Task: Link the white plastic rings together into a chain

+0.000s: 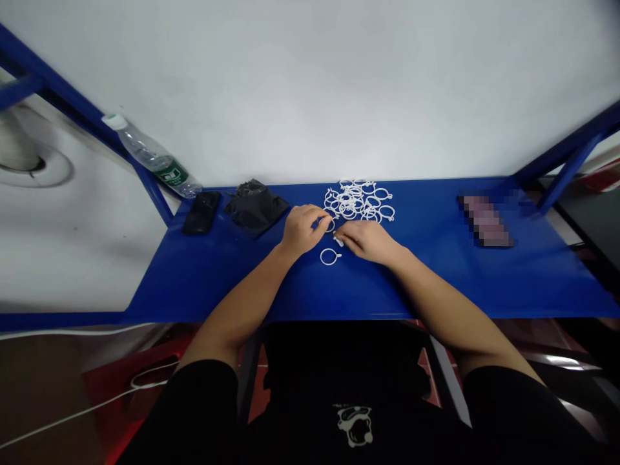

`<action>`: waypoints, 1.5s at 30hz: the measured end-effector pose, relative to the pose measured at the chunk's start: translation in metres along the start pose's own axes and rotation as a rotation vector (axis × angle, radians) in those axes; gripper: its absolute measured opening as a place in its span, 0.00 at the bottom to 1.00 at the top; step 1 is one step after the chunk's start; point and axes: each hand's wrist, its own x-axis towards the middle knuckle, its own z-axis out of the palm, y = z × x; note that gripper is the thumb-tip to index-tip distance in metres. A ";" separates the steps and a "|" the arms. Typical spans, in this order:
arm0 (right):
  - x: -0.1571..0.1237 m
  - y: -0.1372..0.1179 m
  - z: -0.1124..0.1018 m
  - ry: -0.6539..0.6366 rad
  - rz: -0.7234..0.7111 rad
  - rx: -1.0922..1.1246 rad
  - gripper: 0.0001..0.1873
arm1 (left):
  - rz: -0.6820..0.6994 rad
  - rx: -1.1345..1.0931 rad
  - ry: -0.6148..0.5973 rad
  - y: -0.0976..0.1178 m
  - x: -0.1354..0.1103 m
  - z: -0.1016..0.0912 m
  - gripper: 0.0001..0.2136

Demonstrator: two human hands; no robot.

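Observation:
My left hand (304, 229) is closed in a pinch over a white plastic ring (331, 227), which shows partly beneath the fingertips. Close beside it, my right hand (367, 241) pinches a small white plastic piece (338, 242); the fingers cover part of it. Another white ring with a small tab, a curtain-ring shape (329, 257), lies flat on the blue table just below both hands. Behind the hands is a loose pile of similar white rings (356, 200), overlapping one another.
On the blue table (232, 284), a crumpled black bag (256, 208) and a black phone (201, 213) lie to the left. A plastic bottle (150, 155) leans on the blue frame. At the right is a blurred-out pinkish object (485, 221). A white wall (310, 90) stands behind.

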 end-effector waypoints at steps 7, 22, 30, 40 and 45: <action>0.001 -0.012 0.019 -0.189 -0.131 0.061 0.16 | -0.214 0.127 -0.149 -0.025 -0.006 0.013 0.05; 0.003 0.004 0.005 0.289 0.228 0.060 0.15 | 0.012 0.045 0.016 0.007 -0.003 0.006 0.08; 0.002 0.005 0.007 0.373 0.142 0.089 0.13 | 0.071 -0.136 0.017 0.014 -0.008 0.009 0.07; 0.002 0.004 0.008 0.385 0.089 0.095 0.15 | -0.197 -0.443 0.000 0.018 -0.011 0.016 0.11; 0.000 0.004 0.009 0.404 0.065 0.052 0.17 | -0.231 -0.445 -0.019 0.016 -0.010 0.017 0.12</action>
